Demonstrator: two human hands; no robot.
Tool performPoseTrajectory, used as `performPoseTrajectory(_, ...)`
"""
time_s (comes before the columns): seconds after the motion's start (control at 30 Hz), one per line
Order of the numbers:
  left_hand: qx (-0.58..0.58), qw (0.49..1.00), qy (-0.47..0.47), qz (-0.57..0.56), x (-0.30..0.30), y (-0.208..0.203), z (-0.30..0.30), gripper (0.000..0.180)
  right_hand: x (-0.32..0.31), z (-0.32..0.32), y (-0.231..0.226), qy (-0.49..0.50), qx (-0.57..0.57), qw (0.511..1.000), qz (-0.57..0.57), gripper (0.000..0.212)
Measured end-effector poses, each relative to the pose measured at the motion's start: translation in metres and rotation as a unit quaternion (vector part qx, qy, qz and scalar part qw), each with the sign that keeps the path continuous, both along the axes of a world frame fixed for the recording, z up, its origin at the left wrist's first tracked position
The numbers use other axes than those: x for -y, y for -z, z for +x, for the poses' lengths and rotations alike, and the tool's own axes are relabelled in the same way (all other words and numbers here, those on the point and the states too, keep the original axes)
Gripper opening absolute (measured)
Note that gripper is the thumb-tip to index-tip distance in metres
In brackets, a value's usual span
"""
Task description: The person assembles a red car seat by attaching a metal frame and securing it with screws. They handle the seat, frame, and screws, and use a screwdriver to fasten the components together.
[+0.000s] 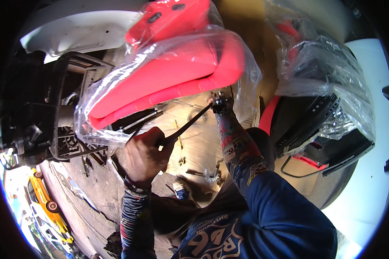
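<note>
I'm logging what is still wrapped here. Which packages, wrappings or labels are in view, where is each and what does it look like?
Clear plastic wrap: centre, crinkled film round the red seat.
Second plastic wrap: upper right, crumpled clear film over a black and red seat.
Labels, signs, screens: none I can make out.

Clear plastic wrap [116, 99] covers the red seat [173, 73].

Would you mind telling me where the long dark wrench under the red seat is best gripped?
Probably at its free lower end, coming from below. The wrench slants up to a fitting under the plastic-wrapped red seat; the left hand already holds that end, and the right hand is at the fitting.
</note>
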State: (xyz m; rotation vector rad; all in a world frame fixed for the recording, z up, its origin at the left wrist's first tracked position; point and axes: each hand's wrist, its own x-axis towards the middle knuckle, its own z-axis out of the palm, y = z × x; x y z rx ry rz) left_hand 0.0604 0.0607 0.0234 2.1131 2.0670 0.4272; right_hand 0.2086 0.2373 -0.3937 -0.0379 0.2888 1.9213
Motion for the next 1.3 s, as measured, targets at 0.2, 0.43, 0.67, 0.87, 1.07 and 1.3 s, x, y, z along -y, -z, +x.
performPoseTrajectory(0.2, -0.014, 1.000, -0.010, -0.016, 0.007, -0.009, 0.004, 0.023, 0.010, -0.009, 0.046, -0.005, 0.044, 0.969, -0.243, 0.064)
performPoseTrajectory(0.43, 0.059, 0.997, -0.022, 0.051, 0.022, -0.033, -0.003, 0.020, 0.052, 0.013, 0.013, -0.006, 0.058, 0.967, -0.249, 0.061)
performPoseTrajectory(0.67, 0.142, 0.928, -0.090, 0.332, 0.012, -0.064, -0.028, 0.016, 0.067, 0.038, -0.175, 0.027, 0.006, 0.969, -0.244, 0.046)
performPoseTrajectory(0.87, 0.046, 0.884, -0.108, 0.452, 0.012, -0.095, -0.049, 0.016, 0.075, 0.055, -0.307, 0.024, 0.001, 0.986, -0.165, 0.042)
performPoseTrajectory(1.07, 0.052, 0.892, -0.164, 0.419, 0.046, -0.085, -0.045, 0.015, 0.082, 0.079, -0.347, -0.002, 0.065, 0.985, -0.159, 0.050)
performPoseTrajectory(1.3, 0.216, 0.912, -0.152, 0.314, 0.063, -0.082, -0.020, 0.019, 0.074, 0.094, -0.326, 0.010, 0.131, 0.976, -0.174, 0.049)
